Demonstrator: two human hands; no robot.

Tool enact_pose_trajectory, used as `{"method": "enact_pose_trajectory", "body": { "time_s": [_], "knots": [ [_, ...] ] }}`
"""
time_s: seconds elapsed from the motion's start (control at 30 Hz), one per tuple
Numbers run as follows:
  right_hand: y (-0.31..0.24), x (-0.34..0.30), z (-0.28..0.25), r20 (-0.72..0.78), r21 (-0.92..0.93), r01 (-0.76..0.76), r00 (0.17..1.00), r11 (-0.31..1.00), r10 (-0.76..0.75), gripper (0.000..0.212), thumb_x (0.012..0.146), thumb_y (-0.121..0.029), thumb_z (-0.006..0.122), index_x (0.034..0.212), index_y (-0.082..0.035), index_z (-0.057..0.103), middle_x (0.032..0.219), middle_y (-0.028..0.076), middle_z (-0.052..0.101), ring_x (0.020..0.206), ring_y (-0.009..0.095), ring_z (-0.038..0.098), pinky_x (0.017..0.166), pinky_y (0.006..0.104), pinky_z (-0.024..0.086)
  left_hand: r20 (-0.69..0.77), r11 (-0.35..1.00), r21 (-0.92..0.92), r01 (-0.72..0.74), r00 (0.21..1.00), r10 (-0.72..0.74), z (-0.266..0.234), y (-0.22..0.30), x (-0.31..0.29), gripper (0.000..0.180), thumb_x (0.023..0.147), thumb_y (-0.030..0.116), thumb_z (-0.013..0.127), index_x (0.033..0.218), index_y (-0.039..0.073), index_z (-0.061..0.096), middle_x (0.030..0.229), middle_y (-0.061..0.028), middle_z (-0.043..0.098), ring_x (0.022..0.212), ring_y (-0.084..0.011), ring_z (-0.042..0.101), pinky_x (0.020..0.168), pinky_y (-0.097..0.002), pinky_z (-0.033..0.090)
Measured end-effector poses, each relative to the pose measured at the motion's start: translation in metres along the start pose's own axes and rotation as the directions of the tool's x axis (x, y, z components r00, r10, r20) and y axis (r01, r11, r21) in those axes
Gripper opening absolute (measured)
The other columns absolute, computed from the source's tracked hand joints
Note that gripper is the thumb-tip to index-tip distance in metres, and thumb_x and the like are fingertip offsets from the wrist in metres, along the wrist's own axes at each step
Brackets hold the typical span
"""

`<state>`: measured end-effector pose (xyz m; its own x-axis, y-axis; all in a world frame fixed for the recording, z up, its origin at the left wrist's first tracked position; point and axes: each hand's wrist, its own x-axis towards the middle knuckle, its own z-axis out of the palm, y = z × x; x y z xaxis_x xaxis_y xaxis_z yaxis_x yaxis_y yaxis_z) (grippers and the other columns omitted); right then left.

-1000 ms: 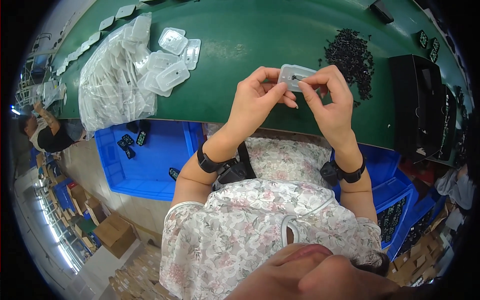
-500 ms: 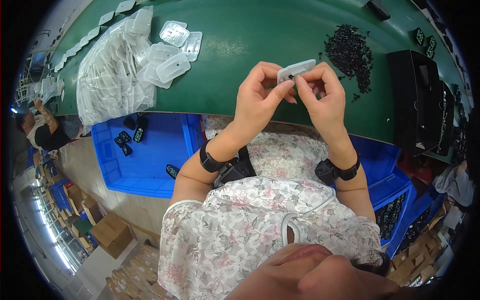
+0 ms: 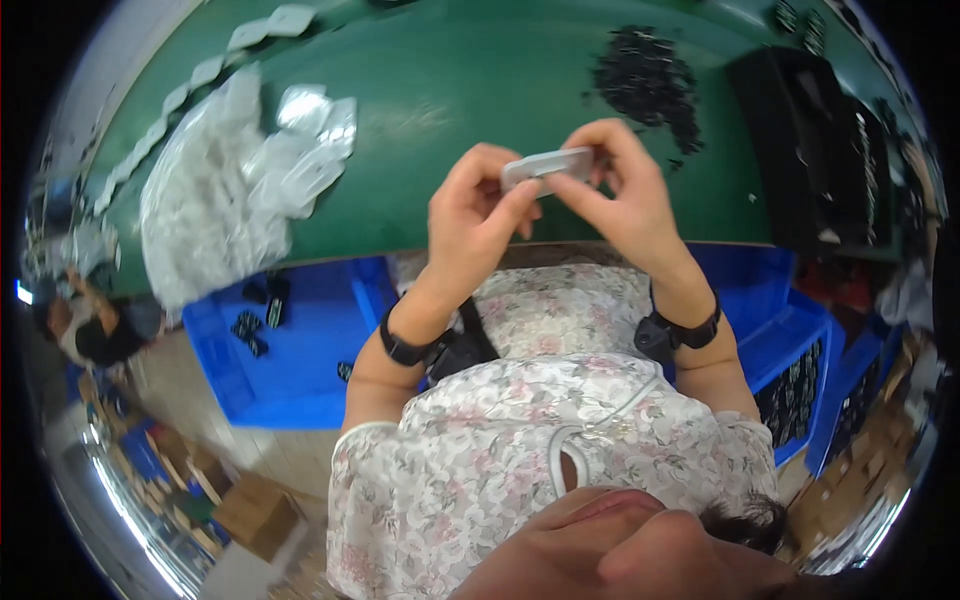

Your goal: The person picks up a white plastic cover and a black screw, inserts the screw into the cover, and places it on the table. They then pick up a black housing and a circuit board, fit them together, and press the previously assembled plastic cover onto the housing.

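Observation:
Between both hands, above the front edge of the green table [image 3: 420,200], I hold a translucent white plastic plate [image 3: 548,166] with rounded corners. My left hand [image 3: 478,205] pinches its left end, thumb on the near face. On the other end my right hand [image 3: 618,190] is closed, its thumb pressing near the middle of the plate. Under the thumbs any small part is hidden or blurred. Beyond my right hand lies a pile of small black parts [image 3: 645,80]. To the left are loose similar plates [image 3: 312,180] beside a clear plastic bag [image 3: 205,190] full of them.
A row of white plates [image 3: 165,105] runs along the far left edge. At the right stands a black box [image 3: 800,140]. Blue bins [image 3: 290,385] sit below the table edge, the left one holding several dark parts [image 3: 250,325]. Another person [image 3: 100,320] is at far left.
The view has shifted and blurred. My hands, still holding the plate, appear slightly further left and lower, and the plate is tilted more level. My right thumb has moved across its near face.

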<state>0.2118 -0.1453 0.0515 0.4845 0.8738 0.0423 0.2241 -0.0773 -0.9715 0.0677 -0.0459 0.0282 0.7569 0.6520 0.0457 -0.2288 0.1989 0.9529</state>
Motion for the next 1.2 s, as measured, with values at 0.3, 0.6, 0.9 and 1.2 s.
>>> {"method": "enact_pose_trajectory", "body": {
  "time_s": [0.3,0.6,0.9,1.2],
  "knots": [
    [0.010,-0.014,-0.015,-0.036,0.063,-0.004,0.999,0.998,0.006,0.030,0.078,-0.012,0.077,0.093,-0.004,0.052,0.076,0.000,0.052,0.065,0.007,0.044,0.057,0.0223,0.039,0.056,0.995,0.058,0.076,0.995,-0.079,0.010,-0.002,-0.007,0.025,0.099,0.007,0.045,0.118,-0.007,0.055,0.088,-0.0104,0.061,0.069,-0.0141,0.061,0.063,-0.0243,0.052],
    [-0.051,-0.041,-0.182,-0.141,-0.720,0.108,0.944,0.685,-0.297,0.039,0.078,-0.001,0.066,0.116,-0.009,0.060,0.098,0.006,0.059,0.083,0.016,0.059,0.073,0.0276,0.048,-0.172,0.917,0.353,0.186,0.976,-0.132,-0.055,0.013,0.031,0.019,0.099,0.014,0.050,0.115,0.003,0.049,0.072,-0.0001,0.055,0.051,-0.0019,0.046,0.042,-0.0159,0.031],
    [-0.018,-0.066,-0.265,0.055,-0.964,-0.110,0.806,0.241,0.589,0.051,0.069,-0.010,0.069,0.118,-0.015,0.056,0.108,0.012,0.057,0.106,0.031,0.056,0.084,0.0416,0.050,-0.173,0.732,0.604,0.315,0.948,-0.266,-0.138,0.027,0.057,0.013,0.100,0.017,0.048,0.098,0.008,0.056,0.071,0.0041,0.053,0.050,-0.0004,0.044,0.040,-0.0148,0.025],
    [-0.020,-0.054,-0.281,-0.281,-0.753,-0.129,0.950,0.645,-0.138,0.039,0.082,-0.008,0.064,0.120,-0.009,0.058,0.099,0.008,0.052,0.091,0.019,0.056,0.079,0.0281,0.048,-0.093,-0.153,0.982,0.107,0.991,0.095,-0.090,0.040,0.030,0.048,0.090,0.034,0.062,0.123,0.002,0.049,0.091,-0.0146,0.053,0.081,-0.0311,0.054,0.074,-0.0422,0.044]
  ]
}}
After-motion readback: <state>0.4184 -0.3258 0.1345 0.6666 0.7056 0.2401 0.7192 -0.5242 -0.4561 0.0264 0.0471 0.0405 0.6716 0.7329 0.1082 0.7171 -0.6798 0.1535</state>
